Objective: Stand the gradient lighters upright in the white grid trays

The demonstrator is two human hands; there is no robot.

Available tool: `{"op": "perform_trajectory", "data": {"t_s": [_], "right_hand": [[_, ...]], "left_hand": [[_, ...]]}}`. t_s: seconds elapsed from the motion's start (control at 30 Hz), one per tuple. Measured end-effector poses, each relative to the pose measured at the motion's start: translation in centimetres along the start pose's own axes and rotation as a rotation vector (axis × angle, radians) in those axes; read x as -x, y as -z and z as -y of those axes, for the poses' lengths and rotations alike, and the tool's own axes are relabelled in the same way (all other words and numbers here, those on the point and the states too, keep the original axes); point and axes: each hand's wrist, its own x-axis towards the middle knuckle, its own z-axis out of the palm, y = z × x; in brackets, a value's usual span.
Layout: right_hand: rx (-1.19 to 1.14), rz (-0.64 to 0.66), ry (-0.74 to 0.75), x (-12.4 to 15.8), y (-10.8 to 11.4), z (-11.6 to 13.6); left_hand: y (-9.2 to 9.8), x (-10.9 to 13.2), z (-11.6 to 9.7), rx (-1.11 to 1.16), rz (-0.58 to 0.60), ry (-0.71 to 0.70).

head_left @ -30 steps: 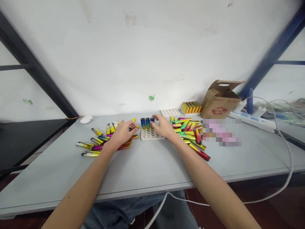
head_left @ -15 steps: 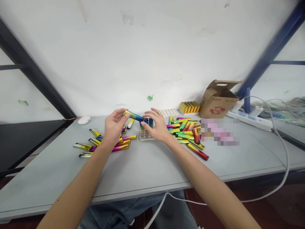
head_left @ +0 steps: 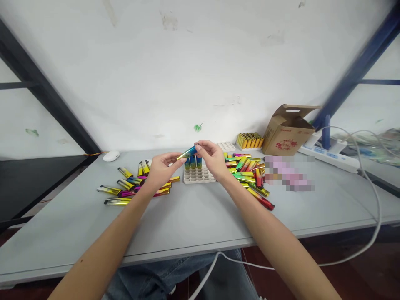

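Observation:
Above the tray, my left hand point(head_left: 165, 166) pinches the yellow end of a shiny blue-and-yellow vape pen point(head_left: 188, 153). The fingers of my right hand point(head_left: 213, 156) are closed on its blue end, and the pen slants up to the right. Below it, a white tray with rows of holes point(head_left: 199, 176) carries several blue-and-yellow vape pens point(head_left: 193, 162) standing upright along its left back part. My right hand hides the tray's right back side. Loose vape pens, mostly yellow and magenta point(head_left: 125, 184), lie to the left, partly behind my left hand.
A pile of red, green and yellow vape pens point(head_left: 250, 171) lies on the right. Behind it are another white holed tray point(head_left: 226, 146), a block of upright gold tubes point(head_left: 250, 140) and an open cardboard box point(head_left: 286, 135). A power strip point(head_left: 331, 157) and white cable point(head_left: 378, 200) stand further right.
Both hands have moved right and the vape pen has swung from sloping down to the right to sloping up. The upright pens in the tray show more clearly.

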Motion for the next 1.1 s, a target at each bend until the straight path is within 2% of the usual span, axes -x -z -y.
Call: {"op": "perform_trajectory", "data": {"t_s": [0.13,0.27,0.37,0.5,0.6,0.7,0.8,0.9,1.1], "right_hand": [[-0.065,0.099,-0.032,0.3,0.1,0.5],[-0.070,0.237,-0.070,0.6,0.0,0.5],[-0.124,0.353,-0.167,0.9,-0.1,0.3],[-0.274,0.436,-0.304,1.0,-0.2,0.2],[-0.468,0.339,-0.308,0.7,-0.1,0.7],[-0.636,0.100,-0.279,0.2,0.4,1.5],[-0.631,-0.029,-0.330,-0.3,1.0,2.0],[-0.591,-0.029,-0.398,-0.4,1.4,1.8],[-0.609,0.069,-0.446,-0.1,1.3,1.1]], "left_hand": [[-0.4,0.3,-0.2,0.043,0.098,0.039],[-0.7,0.6,0.0,0.127,0.297,0.076],[-1.3,1.0,0.3,0.232,0.455,0.141],[-1.8,1.2,0.2,0.412,0.569,0.195],[-1.7,1.1,-0.1,0.495,0.584,0.218],[-1.4,0.9,-0.5,0.512,0.543,0.244],[-1.0,0.7,-0.6,0.514,0.480,0.281],[-0.8,0.4,-0.5,0.506,0.436,0.311],[-0.5,0.0,-0.1,0.472,0.412,0.330]]}}
